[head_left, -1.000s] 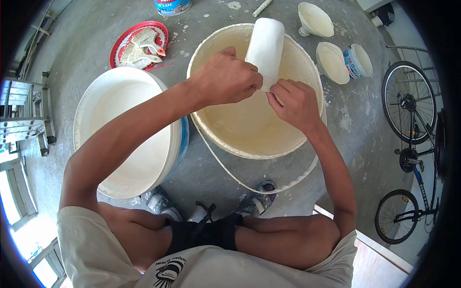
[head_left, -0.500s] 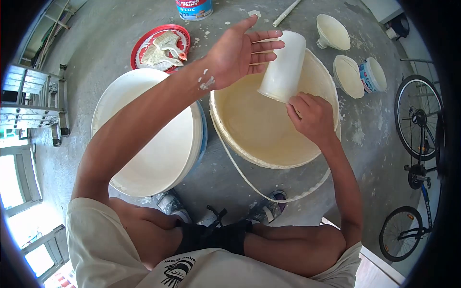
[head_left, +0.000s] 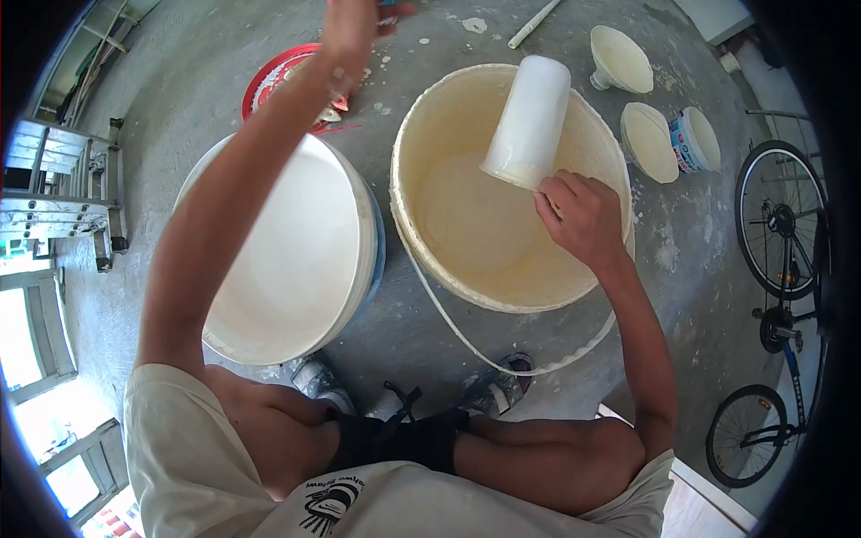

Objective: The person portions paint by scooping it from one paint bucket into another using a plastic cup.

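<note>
My right hand (head_left: pixel 587 215) is closed on the lower rim of a tall white plastic container (head_left: pixel 529 121). The container hangs tilted over a large cream-coated bucket (head_left: pixel 408 247), its narrower end pointing up and away. My left hand (head_left: pixel 352 36) is stretched far forward at the top of the view, smeared by motion, so its fingers are not clear. A paint can (head_left: pixel 387 4) shows only as a sliver of colour beside that hand. Below the left forearm stands a wide bucket of white liquid (head_left: pixel 287 251).
Partly behind my left forearm lies a red tray (head_left: pixel 256 85) with brushes. A white stick (head_left: pixel 535 24), a cream cone-shaped vessel (head_left: pixel 621 61) and two small tubs (head_left: pixel 651 143) are on the floor. A bicycle (head_left: pixel 778 314) stands right, a ladder (head_left: pixel 58 193) left.
My left hand has moved forward and left, away from the white container, to in front of the paint can. My right hand and the container have hardly moved.
</note>
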